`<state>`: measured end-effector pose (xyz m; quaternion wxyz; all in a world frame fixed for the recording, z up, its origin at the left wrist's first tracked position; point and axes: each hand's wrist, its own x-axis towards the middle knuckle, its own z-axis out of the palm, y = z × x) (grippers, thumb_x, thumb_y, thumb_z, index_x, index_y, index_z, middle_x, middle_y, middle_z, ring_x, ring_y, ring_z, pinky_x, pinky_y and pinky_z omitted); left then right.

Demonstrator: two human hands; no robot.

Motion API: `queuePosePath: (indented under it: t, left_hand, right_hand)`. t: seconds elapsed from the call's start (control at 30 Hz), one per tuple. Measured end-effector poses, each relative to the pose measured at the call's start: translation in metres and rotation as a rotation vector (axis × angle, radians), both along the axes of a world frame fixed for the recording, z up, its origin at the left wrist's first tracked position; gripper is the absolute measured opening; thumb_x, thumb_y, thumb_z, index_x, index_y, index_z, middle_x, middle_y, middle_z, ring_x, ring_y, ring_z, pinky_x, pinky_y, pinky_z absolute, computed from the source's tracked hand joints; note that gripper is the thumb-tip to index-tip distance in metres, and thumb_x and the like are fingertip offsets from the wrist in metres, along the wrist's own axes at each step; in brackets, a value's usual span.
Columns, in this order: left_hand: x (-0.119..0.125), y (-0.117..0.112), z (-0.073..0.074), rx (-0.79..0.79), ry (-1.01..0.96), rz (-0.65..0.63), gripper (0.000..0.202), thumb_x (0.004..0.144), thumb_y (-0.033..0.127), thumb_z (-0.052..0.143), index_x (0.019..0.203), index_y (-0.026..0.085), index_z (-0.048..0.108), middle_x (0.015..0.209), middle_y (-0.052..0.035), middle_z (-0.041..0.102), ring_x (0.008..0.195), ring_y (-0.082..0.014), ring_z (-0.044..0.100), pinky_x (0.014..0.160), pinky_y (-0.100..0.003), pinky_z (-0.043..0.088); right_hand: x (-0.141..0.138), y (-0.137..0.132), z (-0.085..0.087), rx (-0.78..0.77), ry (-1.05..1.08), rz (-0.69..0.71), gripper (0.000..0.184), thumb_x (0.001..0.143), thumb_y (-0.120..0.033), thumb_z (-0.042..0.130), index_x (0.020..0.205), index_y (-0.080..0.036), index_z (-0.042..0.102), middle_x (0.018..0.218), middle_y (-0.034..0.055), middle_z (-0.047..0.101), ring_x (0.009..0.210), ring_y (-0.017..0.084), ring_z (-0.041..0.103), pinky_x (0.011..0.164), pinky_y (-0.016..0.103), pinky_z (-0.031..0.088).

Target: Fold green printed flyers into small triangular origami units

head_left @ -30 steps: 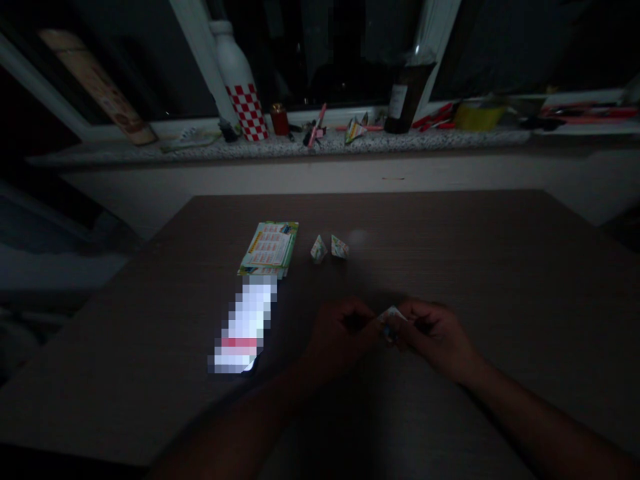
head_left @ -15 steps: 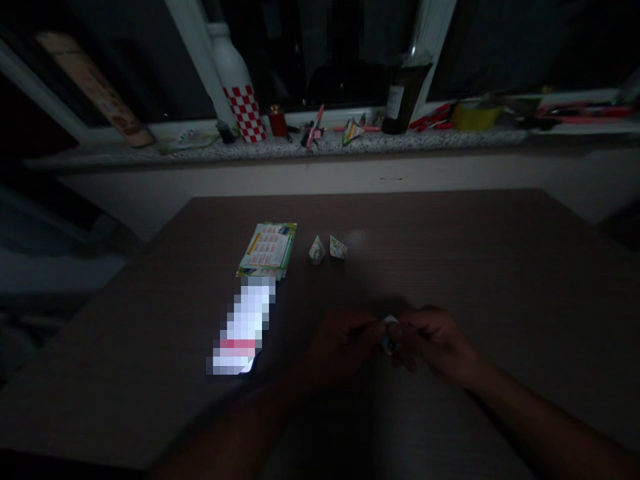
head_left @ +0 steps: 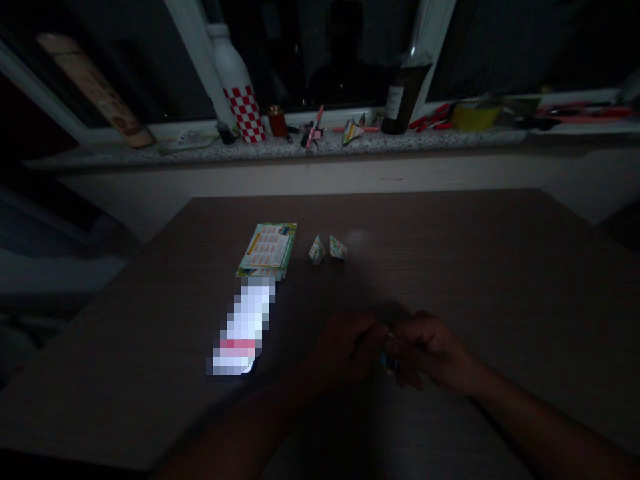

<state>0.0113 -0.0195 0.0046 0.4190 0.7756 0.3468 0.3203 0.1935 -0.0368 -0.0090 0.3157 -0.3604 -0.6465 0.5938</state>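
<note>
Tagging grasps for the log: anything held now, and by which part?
Yes: a small piece of paper, between the left hand and right hand. The fingers cover most of it, so which edge or fold they grip cannot be told.

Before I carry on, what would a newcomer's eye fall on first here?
The glowing, pixelated screen on the left part of the dim table, just nearer than the printed cards. Next, the white bottle with red checks, on the windowsill. Last, the small paper piece, mostly hidden between the left grip and right grip.
</note>
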Motion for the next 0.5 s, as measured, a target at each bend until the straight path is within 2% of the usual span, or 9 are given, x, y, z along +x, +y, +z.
queuePosePath:
  t: [0.13, 0.3, 0.4, 0.5]
  left_hand:
    - [0.0006, -0.0007, 0.0000, 0.058, 0.043, 0.064, 0.035, 0.093, 0.033, 0.039, 0.063, 0.016, 0.046, 0.055, 0.0037, 0.041, 0.049, -0.0077, 0.039, 0.049, -0.021, 0.026]
    - [0.0020, 0.0001, -0.0030, -0.018, 0.037, 0.085, 0.037, 0.094, 0.037, 0.036, 0.064, 0.016, 0.044, 0.055, 0.0038, 0.041, 0.050, -0.0080, 0.039, 0.048, -0.021, 0.027]
    - [0.0025, 0.0011, -0.0039, -0.084, 0.007, 0.038, 0.042, 0.095, 0.040, 0.032, 0.064, 0.016, 0.046, 0.055, 0.0034, 0.042, 0.050, -0.0085, 0.040, 0.049, -0.021, 0.029]
    - [0.0024, 0.0020, -0.0044, -0.068, 0.037, 0.036, 0.042, 0.095, 0.041, 0.032, 0.064, 0.016, 0.046, 0.055, 0.0032, 0.043, 0.051, -0.0090, 0.041, 0.049, -0.021, 0.029]
  right_hand:
    - [-0.0018, 0.0033, 0.0032, 0.170, -0.067, -0.049, 0.047, 0.094, -0.044, 0.042, 0.056, -0.017, 0.052, 0.045, 0.0000, 0.055, 0.042, 0.009, 0.051, 0.044, 0.020, 0.039]
    - [-0.0048, 0.0022, 0.0075, 0.407, -0.236, -0.166, 0.048, 0.096, -0.039, 0.037, 0.054, -0.018, 0.049, 0.042, -0.0028, 0.047, 0.038, 0.008, 0.045, 0.042, 0.021, 0.034]
    - [-0.0054, 0.0009, 0.0074, 0.378, -0.225, -0.177, 0.050, 0.096, -0.040, 0.036, 0.052, -0.018, 0.048, 0.040, -0.0030, 0.046, 0.036, 0.008, 0.045, 0.041, 0.020, 0.034]
    - [-0.0052, 0.0026, 0.0025, 0.232, -0.146, -0.147, 0.051, 0.096, -0.044, 0.037, 0.054, -0.018, 0.051, 0.041, -0.0018, 0.049, 0.038, 0.008, 0.046, 0.041, 0.020, 0.036]
